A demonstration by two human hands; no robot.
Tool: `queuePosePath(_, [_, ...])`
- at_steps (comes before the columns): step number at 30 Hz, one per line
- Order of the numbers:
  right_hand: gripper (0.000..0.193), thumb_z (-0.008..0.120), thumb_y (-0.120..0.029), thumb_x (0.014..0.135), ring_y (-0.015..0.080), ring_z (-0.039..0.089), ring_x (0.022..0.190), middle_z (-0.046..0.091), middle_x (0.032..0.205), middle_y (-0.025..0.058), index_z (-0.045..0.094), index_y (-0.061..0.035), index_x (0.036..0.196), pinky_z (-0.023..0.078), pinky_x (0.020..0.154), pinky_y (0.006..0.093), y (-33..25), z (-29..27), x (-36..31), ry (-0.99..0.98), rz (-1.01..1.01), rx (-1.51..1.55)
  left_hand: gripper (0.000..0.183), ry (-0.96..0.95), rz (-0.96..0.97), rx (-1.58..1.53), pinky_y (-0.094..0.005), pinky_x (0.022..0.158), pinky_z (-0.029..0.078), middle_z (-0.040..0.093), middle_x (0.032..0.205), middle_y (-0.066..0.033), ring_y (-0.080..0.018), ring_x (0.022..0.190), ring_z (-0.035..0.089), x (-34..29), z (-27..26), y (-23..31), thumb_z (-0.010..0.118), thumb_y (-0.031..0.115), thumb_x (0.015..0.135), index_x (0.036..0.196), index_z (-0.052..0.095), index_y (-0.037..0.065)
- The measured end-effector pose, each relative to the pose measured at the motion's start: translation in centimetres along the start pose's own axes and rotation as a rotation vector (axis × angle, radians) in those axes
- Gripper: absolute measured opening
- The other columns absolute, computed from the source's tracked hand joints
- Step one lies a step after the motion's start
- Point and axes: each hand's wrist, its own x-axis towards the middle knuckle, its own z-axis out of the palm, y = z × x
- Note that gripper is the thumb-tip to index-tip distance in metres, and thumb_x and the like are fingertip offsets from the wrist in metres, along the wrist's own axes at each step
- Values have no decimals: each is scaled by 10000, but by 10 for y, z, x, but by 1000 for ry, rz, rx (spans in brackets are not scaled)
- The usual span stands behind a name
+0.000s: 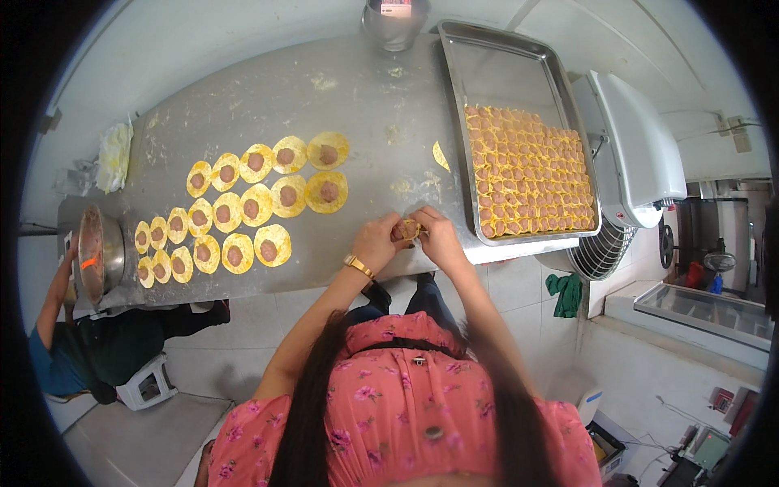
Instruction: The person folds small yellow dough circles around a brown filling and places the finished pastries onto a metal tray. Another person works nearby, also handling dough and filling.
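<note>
Both hands' grip, left hand (377,241) and right hand (441,236), pinches one dumpling (407,229); nineteen filled wrappers (250,207) lie nearby

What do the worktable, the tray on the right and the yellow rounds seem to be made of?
Worktable: likely stainless steel, dull grey brushed sheen, dusted with flour. Tray: thin polished metal, mirror-like bare part, raised rim. Yellow rounds: soft thin dough, probably egg-based wrappers, matte, each topped with a pinkish-brown lump, apparently minced meat. The hands hold one folded.
</note>
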Motion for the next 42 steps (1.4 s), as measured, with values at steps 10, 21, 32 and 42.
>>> queuePosePath(10, [294,643,60,651,332,579,844,582,903,130,614,-7,935,479,704,369,-6,-3,2,28,48,1,249,112,70,-136,-361,607,486,607,727,-128,-281,670,614,6,6,-8,730,88,676,841,551,36])
queuePosePath(21, [291,648,58,631,342,569,802,559,848,132,607,-18,910,465,679,398,-10,-5,9,106,16,-57,234,246,147,-236,-370,624,493,615,842,-123,-267,756,621,5,6,-16,700,78,706,903,576,63])
queuePosePath(32, [243,539,68,699,368,548,865,551,897,165,589,-2,927,467,738,416,-13,5,15,4,-27,11,254,189,60,-119,-388,640,480,611,768,-132,-302,729,612,8,1,-9,710,165,715,895,565,57])
queuePosePath(42, [374,616,107,612,332,579,839,574,865,147,599,1,970,484,698,380,-17,9,9,41,161,-59,248,204,133,-137,-405,624,473,617,766,-134,-316,718,605,9,0,-18,703,102,697,885,548,52])
